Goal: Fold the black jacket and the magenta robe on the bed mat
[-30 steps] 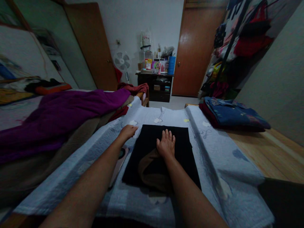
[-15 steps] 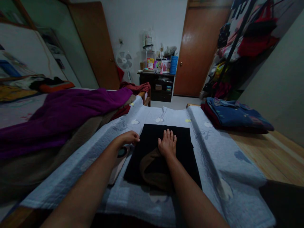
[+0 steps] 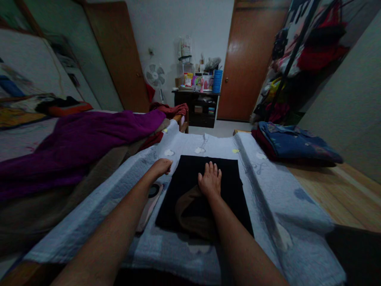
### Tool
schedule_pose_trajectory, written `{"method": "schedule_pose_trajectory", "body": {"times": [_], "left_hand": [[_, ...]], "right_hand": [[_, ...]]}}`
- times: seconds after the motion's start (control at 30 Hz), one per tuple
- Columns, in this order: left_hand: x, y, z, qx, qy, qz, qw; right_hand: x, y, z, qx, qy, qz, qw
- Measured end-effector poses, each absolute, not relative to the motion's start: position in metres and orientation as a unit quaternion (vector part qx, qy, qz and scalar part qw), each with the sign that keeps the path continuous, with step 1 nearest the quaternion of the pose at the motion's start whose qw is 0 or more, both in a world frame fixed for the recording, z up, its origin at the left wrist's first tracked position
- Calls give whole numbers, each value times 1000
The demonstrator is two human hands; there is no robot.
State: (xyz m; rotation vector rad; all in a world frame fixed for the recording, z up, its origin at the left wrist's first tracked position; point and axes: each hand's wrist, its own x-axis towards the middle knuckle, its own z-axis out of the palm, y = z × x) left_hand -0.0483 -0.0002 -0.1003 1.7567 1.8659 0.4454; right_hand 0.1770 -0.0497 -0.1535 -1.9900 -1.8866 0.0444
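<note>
Head view: the right hand (image 3: 210,180) lies flat, palm down and fingers slightly spread, on a folded black cloth (image 3: 183,178); the left hand (image 3: 162,167) is curled just beside the cloth's left edge, and whether its fingertips pinch anything cannot be told. The black cloth rests on a pale patterned sheet (image 3: 266,180), directly before the person, with a brown patch (image 3: 195,226) showing near its close edge. The step in hand appears to be flattening and squaring this fold; a next move would likely call for the right palm to hold the layers down and the left to take the near-lying edge cleanly, without dragging the sheet. Beside the left forearm lies a pinkish flat object (image 3: 148,212) with a dark ring, possibly a phone. Farther out are a purple blanket (image 3: 89,139) at left and a folded blue garment (image 3: 293,143) at right. The right wrist and forearm cover part of the black cloth, whose layers merge in the dim light; the left forearm hides part of the pinkish object, and both arms are cut off by the lower border.
</note>
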Motion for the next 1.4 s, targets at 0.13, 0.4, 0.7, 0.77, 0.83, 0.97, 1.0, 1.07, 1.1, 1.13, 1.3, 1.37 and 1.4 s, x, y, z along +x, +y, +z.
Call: {"method": "schedule_pose_trajectory", "body": {"times": [0.13, 0.4, 0.7, 0.77, 0.83, 0.97, 1.0, 1.07, 1.1, 1.13, 1.3, 1.37, 1.4], "left_hand": [[-29, 9, -103, 634, 728, 233, 113], [35, 15, -148, 800, 585, 124, 50], [46, 23, -158, 761, 640, 52, 94], [45, 27, -156, 754, 647, 42, 107], [42, 32, -155, 750, 650, 35, 121], [33, 43, -158, 740, 658, 32, 135], [31, 46, -160, 736, 663, 33, 135], [27, 50, -162, 727, 672, 36, 136], [26, 52, -162, 721, 678, 36, 137], [24, 54, -163, 714, 686, 32, 138], [12, 63, -162, 670, 729, -2, 139], [3, 64, -159, 652, 748, -14, 127], [-1, 65, -157, 641, 760, -18, 107]], "right_hand": [[177, -49, -154, -711, -674, 18, 200], [178, -48, -156, -709, -676, 19, 202], [178, -47, -155, -707, -678, 26, 200], [178, -47, -155, -707, -678, 29, 200], [178, -47, -155, -706, -679, 32, 200], [178, -47, -155, -705, -677, 33, 207], [178, -47, -155, -705, -677, 32, 209], [178, -48, -155, -705, -677, 31, 211], [178, -47, -155, -706, -676, 32, 210], [178, -47, -155, -706, -676, 33, 208], [178, -48, -154, -706, -677, 37, 204], [178, -48, -153, -707, -676, 40, 202], [178, -48, -152, -708, -676, 40, 202]]}}
